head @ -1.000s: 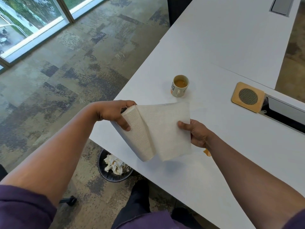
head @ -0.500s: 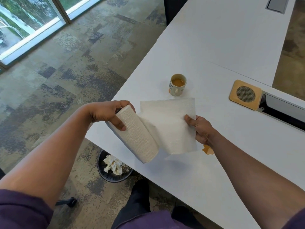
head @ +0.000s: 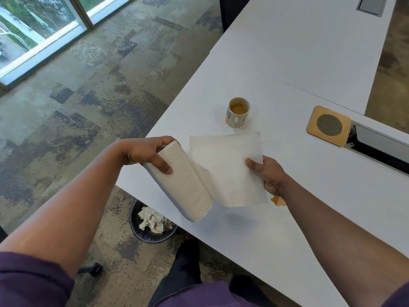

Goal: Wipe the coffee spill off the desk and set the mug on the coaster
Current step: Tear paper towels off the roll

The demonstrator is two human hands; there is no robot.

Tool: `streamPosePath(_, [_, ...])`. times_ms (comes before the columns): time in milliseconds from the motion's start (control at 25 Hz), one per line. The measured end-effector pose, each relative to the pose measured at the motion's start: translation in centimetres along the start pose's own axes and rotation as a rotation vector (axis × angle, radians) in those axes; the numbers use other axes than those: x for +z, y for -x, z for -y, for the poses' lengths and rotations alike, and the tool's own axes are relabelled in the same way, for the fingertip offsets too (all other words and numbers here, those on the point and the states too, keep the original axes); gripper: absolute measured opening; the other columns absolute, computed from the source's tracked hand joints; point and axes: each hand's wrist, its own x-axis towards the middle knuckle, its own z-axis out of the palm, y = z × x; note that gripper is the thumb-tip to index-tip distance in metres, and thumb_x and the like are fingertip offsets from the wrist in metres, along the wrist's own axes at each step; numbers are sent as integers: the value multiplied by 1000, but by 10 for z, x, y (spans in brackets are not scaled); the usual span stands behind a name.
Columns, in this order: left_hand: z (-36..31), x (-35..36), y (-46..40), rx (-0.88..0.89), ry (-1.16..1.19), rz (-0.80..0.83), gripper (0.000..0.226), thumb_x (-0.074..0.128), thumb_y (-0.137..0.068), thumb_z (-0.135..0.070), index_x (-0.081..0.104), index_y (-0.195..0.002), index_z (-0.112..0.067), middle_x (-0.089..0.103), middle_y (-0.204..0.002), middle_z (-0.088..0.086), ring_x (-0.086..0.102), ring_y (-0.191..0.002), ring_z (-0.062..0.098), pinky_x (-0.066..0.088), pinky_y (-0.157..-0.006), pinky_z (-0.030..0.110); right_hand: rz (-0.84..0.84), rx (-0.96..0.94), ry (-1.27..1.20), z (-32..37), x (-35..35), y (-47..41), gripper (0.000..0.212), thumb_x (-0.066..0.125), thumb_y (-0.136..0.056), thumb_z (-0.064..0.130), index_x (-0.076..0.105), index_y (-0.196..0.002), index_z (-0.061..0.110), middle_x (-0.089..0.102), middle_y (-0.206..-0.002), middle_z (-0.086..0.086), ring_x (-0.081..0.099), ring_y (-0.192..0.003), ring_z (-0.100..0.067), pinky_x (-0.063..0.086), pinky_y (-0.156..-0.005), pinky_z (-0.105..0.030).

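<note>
Above the surface's near edge, the left hand (head: 143, 152) grips a white paper-towel roll (head: 183, 185); the right hand (head: 269, 173) pinches its unrolled sheet (head: 225, 167) (seemingly unsevered). Next: tear, wipe the amber coffee spill (head: 278, 200).

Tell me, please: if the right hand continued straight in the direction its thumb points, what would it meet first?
Probably the paper towel roll in the left hand. The right hand pinches the sheet, thumb pointing left toward it. Depth is unclear.
</note>
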Motion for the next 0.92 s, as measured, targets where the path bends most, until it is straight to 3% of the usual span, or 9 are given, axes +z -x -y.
streamPosePath(200, [-4, 4, -8, -94, -116, -43, 79, 96, -48, -37, 59, -118, -35, 70, -116, 3, 72, -103, 27, 62, -83, 56, 74, -12, 19, 4, 0, 3, 39, 82, -74, 15, 73, -112, 10, 76, -112, -10, 73, -95, -26, 60, -80, -42])
streamPosePath(320, [-3, 5, -11, -147, -112, -101, 76, 93, -49, -44, 58, -116, -41, 68, -116, 1, 70, -103, 28, 63, -78, 53, 59, -48, 91, 12, 4, 3, 20, 79, -77, 4, 79, -93, 16, 77, -97, -7, 71, -83, -24, 59, -75, -38])
streamPosePath(400, [-3, 5, -12, -163, -92, -134, 69, 91, -53, -46, 59, -114, -43, 66, -114, 1, 70, -101, 28, 65, -72, 50, 56, -83, 133, 17, 9, 5, 17, 76, -72, 3, 80, -77, 19, 77, -86, -2, 70, -72, -20, 57, -64, -32])
streamPosePath(480, [-4, 7, -12, -160, -62, -183, 63, 91, -55, -46, 61, -110, -42, 67, -112, 1, 70, -99, 29, 65, -69, 49, 66, -101, 153, 19, 13, 6, 18, 73, -71, 2, 79, -73, 18, 78, -84, -2, 70, -69, -20, 56, -60, -30])
streamPosePath(680, [-6, 11, -12, -60, -103, -409, 62, 92, -53, -45, 60, -105, -37, 69, -106, 3, 70, -93, 26, 64, -75, 50, 85, -186, 151, 24, 18, 5, 30, 71, -78, -13, 82, -80, 14, 80, -99, -3, 74, -88, -14, 57, -72, -23])
streamPosePath(800, [-3, 15, -13, 13, -94, -558, 60, 94, -60, -40, 58, -106, -34, 68, -104, 3, 69, -91, 25, 62, -71, 43, 74, -237, 203, 22, 27, 9, 24, 75, -79, -10, 80, -80, 14, 78, -107, 0, 71, -98, -9, 53, -80, -18])
streamPosePath(920, [2, 25, -15, 72, -75, -719, 65, 93, -57, -44, 55, -109, -34, 64, -109, 0, 68, -88, 20, 60, -67, 39, 60, -278, 221, 16, 38, 14, 28, 75, -79, -12, 80, -78, 16, 74, -118, 0, 68, -106, -6, 55, -84, -23])
